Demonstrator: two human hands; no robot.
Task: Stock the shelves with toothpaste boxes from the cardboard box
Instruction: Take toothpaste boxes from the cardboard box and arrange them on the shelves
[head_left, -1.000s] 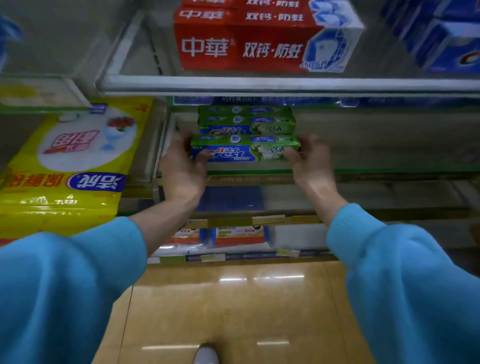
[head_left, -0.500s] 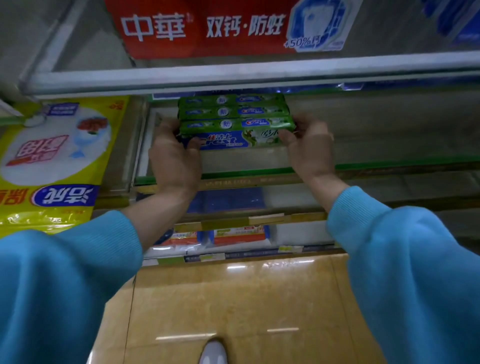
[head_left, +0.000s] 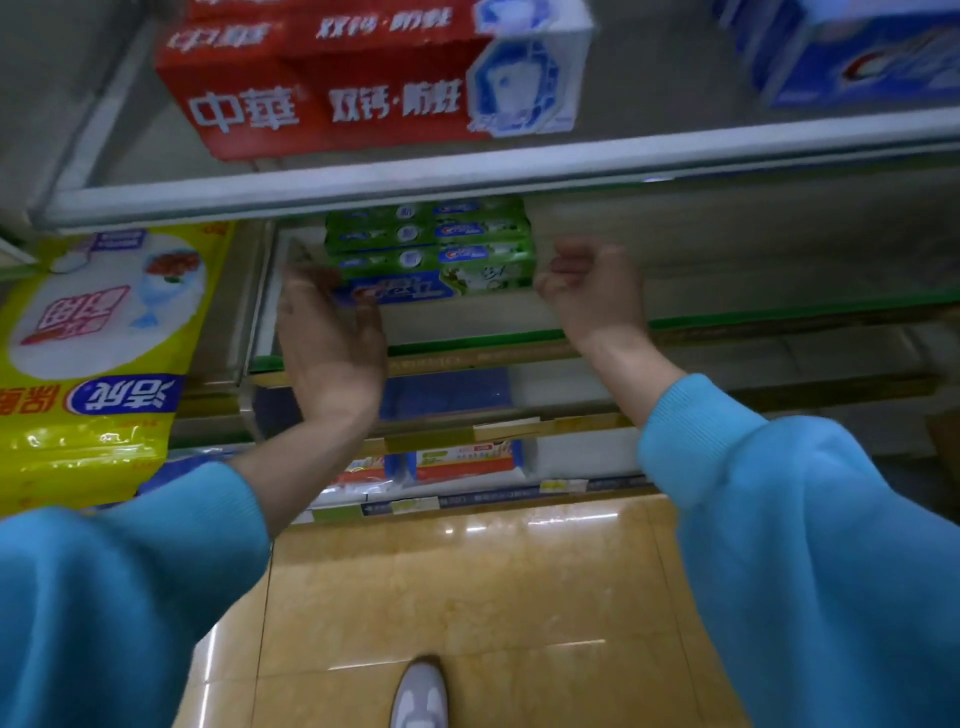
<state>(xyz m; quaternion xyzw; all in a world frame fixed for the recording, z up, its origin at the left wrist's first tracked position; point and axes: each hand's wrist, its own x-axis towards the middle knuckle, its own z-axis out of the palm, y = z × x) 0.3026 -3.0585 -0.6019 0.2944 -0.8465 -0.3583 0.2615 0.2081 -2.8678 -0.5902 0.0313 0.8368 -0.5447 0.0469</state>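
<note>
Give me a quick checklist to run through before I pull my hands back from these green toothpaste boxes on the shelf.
1. Green toothpaste boxes lying flat on the shelf: ok.
2. Front box behind the shelf's green edge strip, not overhanging: ok.
3. Left hand clear of the boxes: not ok, fingers at the front box's left end.
4. Right hand clear: ok, curled, holding nothing, just beside the right end.
5. Rows squared with each other: cannot tell, picture blurred.
6. Cardboard box within reach for the next batch: cannot tell, not in view.
</note>
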